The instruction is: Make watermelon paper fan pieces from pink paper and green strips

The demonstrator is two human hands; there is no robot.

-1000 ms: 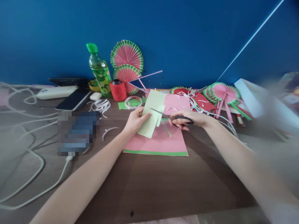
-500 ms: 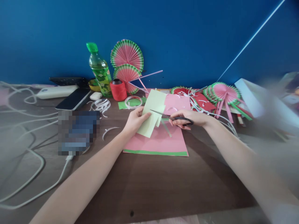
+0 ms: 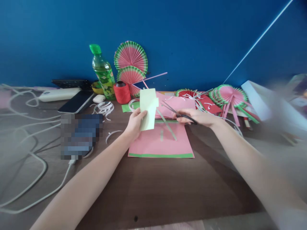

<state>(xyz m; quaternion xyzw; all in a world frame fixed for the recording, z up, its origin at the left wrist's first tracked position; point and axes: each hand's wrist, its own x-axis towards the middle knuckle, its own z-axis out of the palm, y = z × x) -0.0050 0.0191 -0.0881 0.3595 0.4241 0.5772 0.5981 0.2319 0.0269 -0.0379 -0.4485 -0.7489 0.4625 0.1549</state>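
Your left hand (image 3: 134, 124) is gripping the pale green paper (image 3: 148, 110), with the thumb lying across its front face near the left edge and the other fingers largely hidden behind it. That grip is closed on the sheet. The paper is standing roughly upright above the table (image 3: 144, 191), with a small tab jutting from its right edge.

Your right hand (image 3: 195, 117) is holding the scissors (image 3: 177, 114), its fingers curling around the dark handles; exactly which fingers are sitting in the loops cannot be told. The blades are standing slightly parted and pointing up and left, their tips just beside the tab but apart from it.

Below your hands, the pink sheet (image 3: 160, 145) is lying flat on the table, showing a green band (image 3: 160, 155) along its near edge. A long pale strip (image 3: 168, 125) is slanting down to the right across it from beside the held paper. A short blurred piece (image 3: 161, 135) is showing over the pink sheet; whether it is resting there or in the air cannot be told.

Behind, more pink sheets (image 3: 179, 103) are lying in a pile. To the left of these, the red spool (image 3: 122, 93) is standing close to the green bottle (image 3: 106, 80), and the pleated fans (image 3: 130, 59) are leaning upright against the blue wall (image 3: 182, 41).
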